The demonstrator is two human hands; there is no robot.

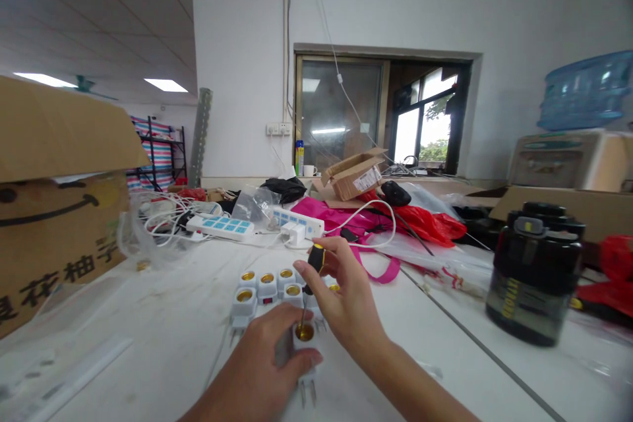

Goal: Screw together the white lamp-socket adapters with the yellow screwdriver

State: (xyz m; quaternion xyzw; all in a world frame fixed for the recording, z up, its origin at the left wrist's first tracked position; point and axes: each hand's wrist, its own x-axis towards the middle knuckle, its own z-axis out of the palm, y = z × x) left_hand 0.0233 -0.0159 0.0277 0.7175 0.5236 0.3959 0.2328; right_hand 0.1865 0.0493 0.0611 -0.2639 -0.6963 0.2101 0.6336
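Note:
My left hand (pixel 270 349) grips a white plug-in lamp socket (pixel 307 369) with a brass-coloured threaded inside, its two plug pins pointing toward me. In my right hand (pixel 343 303) is a screwdriver (pixel 316 260) with a black and yellow handle, held upright by the fingers. Its thin shaft goes down into the mouth of that socket; the tip is hidden inside. Just beyond my hands, several similar white lamp sockets (pixel 268 288) stand in a cluster on the white table (pixel 173 330), partly covered by my right hand.
White power strips (pixel 220 227) and tangled cables (pixel 165 217) lie behind the sockets. Pink fabric (pixel 380 270) and red plastic bags (pixel 430 225) are heaped at the back. At right stands a large black bottle (pixel 534 277); at left, a cardboard box (pixel 64 211). A seam runs along the table's right side.

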